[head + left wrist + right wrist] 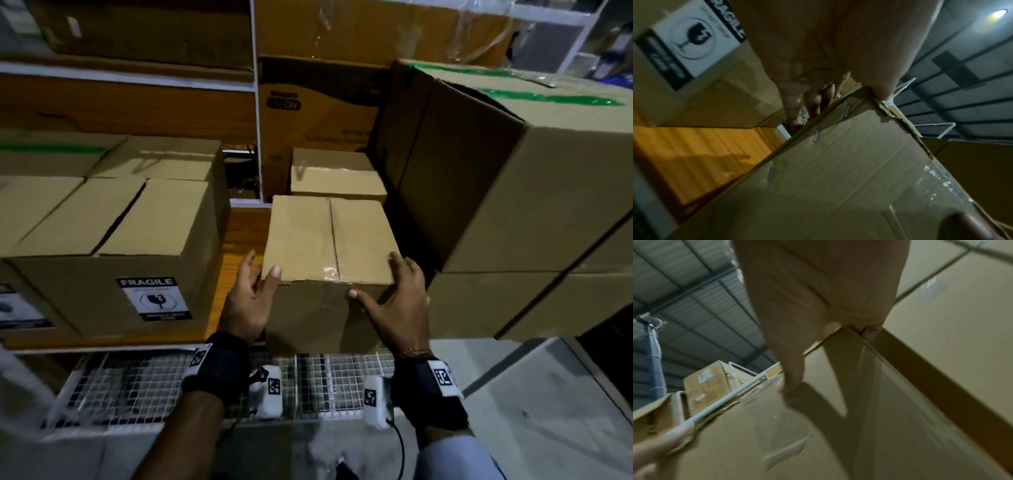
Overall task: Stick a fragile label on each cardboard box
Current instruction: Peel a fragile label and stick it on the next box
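A plain small cardboard box (325,240) with a taped top seam sits at the shelf's front edge, with no label on the faces I see. My left hand (251,294) grips its near left corner, thumb on the top edge and fingers along the left side. At the near right corner my right hand (394,294) holds on, thumb pressed on the front face. The left wrist view has the left hand (807,48) against the stapled box (838,178). The right wrist view has the right hand (813,288) on the box (818,434). The left neighbouring box (137,240) carries a fragile label (154,298) (692,40).
Large stacked boxes (531,188) stand tight against the small box's right side. Another small box (335,174) sits right behind it. A strip of bare wooden shelf (236,246) lies between it and the labelled box. White wire mesh (137,383) runs below the shelf edge.
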`<state>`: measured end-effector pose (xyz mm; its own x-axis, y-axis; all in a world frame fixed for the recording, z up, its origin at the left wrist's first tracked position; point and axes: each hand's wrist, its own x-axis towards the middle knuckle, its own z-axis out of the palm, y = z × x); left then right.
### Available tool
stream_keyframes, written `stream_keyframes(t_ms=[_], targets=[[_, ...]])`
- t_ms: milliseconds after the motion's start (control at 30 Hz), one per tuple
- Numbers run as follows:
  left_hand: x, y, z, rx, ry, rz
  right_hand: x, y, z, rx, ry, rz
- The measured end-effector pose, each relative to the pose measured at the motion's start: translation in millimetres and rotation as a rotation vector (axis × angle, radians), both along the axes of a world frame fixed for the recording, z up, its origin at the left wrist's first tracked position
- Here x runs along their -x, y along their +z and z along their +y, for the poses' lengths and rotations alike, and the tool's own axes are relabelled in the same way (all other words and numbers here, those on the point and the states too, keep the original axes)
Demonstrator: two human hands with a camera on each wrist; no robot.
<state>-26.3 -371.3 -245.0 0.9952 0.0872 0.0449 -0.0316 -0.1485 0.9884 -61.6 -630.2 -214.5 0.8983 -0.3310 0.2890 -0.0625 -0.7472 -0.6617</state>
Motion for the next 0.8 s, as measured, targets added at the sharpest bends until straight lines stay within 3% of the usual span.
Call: stream_keyframes(t_ms=[167, 533, 800], targets=[[21.1, -11.1, 1.4, -0.094, 0.028, 0.091, 5.5, -2.1, 8.0, -0.234, -0.029, 0.008], [18.3, 29.5, 37.8, -0.157, 0.113, -0.032, 1.8, 32.7, 29.8, -0.318, 0.042, -0.16], [19.3, 56.3, 64.9, -0.138, 0.18, -0.007, 1.3, 63.3, 56.2, -0.213, 0.185, -0.239]])
